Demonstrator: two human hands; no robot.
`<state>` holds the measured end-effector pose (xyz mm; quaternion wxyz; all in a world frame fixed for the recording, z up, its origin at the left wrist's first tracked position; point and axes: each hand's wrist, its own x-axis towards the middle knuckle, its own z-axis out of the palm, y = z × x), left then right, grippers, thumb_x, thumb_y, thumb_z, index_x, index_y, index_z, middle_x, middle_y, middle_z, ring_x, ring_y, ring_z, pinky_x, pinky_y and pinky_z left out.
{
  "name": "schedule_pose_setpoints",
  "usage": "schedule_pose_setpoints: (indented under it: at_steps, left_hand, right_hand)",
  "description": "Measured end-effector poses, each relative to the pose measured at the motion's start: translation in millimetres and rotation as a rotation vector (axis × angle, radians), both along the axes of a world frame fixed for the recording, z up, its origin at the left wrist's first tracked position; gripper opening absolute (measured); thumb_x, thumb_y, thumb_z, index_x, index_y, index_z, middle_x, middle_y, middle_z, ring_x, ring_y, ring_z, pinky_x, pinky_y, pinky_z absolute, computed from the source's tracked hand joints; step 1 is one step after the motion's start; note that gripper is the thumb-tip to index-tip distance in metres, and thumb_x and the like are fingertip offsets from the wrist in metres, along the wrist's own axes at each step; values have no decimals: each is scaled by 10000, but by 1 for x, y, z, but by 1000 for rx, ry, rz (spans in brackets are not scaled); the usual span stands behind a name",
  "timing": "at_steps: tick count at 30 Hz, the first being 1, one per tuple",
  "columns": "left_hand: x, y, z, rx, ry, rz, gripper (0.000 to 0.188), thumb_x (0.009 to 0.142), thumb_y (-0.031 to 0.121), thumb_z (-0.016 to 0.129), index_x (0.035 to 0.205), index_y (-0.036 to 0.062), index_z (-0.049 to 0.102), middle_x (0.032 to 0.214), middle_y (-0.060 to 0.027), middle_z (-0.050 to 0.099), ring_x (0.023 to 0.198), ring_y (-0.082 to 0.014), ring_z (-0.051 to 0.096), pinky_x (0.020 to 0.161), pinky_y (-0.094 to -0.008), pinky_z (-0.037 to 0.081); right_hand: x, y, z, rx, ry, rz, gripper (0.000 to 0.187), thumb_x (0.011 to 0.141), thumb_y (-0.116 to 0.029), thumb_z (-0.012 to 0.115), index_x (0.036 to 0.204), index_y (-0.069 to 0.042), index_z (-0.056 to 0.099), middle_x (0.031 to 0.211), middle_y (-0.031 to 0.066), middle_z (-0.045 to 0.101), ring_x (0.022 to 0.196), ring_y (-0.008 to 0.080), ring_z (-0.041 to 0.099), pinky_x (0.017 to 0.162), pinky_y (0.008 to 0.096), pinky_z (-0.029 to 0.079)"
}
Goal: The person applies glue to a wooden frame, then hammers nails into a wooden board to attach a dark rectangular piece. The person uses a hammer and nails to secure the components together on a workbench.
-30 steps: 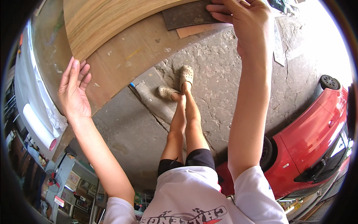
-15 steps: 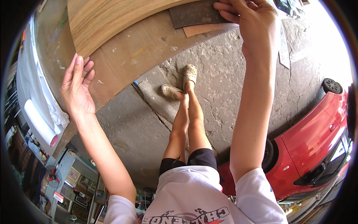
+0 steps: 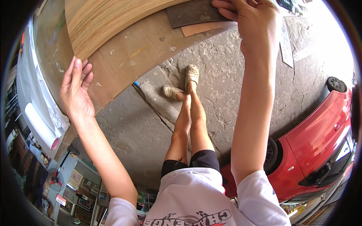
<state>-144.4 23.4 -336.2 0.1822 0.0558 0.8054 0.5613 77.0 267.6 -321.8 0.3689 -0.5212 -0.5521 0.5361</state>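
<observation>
A light wooden board (image 3: 109, 22) with visible grain reaches in from the top, held above the brown worktable (image 3: 124, 64). My left hand (image 3: 77, 90) pinches its near left corner, thumb on the upper side and fingers behind. At the upper right, my right hand (image 3: 258, 26) is closed with curled fingers. Its fingertips run up against the picture's top edge, so what they grip is hidden. Below that hand's fingers, a dark flat panel (image 3: 196, 14) lies on the table, over a thin orange-brown sheet (image 3: 203, 28).
Rolled white sheeting (image 3: 41, 126) lines the table's left side. A fan (image 3: 56, 180) and framed pictures (image 3: 75, 179) are at lower left. A red car (image 3: 309, 147) is parked at right on cracked concrete (image 3: 226, 90). My feet in beige clogs (image 3: 192, 73) stand near the table's edge.
The wooden board and both my hands have shifted slightly to the left. The left hand's pinch on the corner is the same.
</observation>
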Motion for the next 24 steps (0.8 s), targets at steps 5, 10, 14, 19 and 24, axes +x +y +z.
schedule_pose_setpoints:
  at_steps: [5, 10, 14, 19, 24]
  left_hand:
    - [0, 0, 0, 8, -12, -1, 336, 937, 211, 761, 1208, 17, 712, 1062, -136, 740, 956, -195, 726, 804, -279, 581]
    - [-1, -1, 0, 15, -26, -4, 336, 936, 199, 761, 1210, 13, 708, 1068, -136, 740, 962, -199, 727, 799, -280, 590]
    - [-1, 0, 1, 16, -54, -13, 355, 954, 188, 739, 1260, 19, 677, 1109, -123, 730, 999, -193, 717, 831, -274, 577]
    - [3, 2, 1, 63, -54, 7, 349, 925, 161, 769, 1225, 0, 695, 1074, -144, 744, 934, -216, 744, 770, -279, 603]
    - [3, 2, 5, 113, -104, -28, 332, 939, 171, 753, 1214, -7, 703, 1058, -142, 749, 952, -231, 751, 787, -272, 599]
  right_hand:
    - [-2, 2, 0, -34, 36, -1, 157, 984, -97, 664, 955, 56, 681, 785, 122, 708, 646, 149, 690, 586, 226, 573]
    - [-1, 2, 0, -29, 16, 4, 162, 982, -100, 670, 960, 61, 679, 796, 126, 710, 654, 152, 694, 590, 227, 577]
    - [3, 3, -5, -28, 19, -10, 181, 975, -117, 686, 969, 63, 679, 805, 131, 712, 664, 158, 697, 598, 230, 580]
    - [9, 16, -11, -16, 7, 171, 263, 961, -144, 715, 1114, 65, 674, 1013, 177, 748, 922, 232, 760, 791, 267, 611]
    - [15, 20, -14, -37, -57, 152, 297, 951, -143, 726, 1107, 103, 670, 1010, 194, 742, 928, 235, 754, 812, 273, 614]
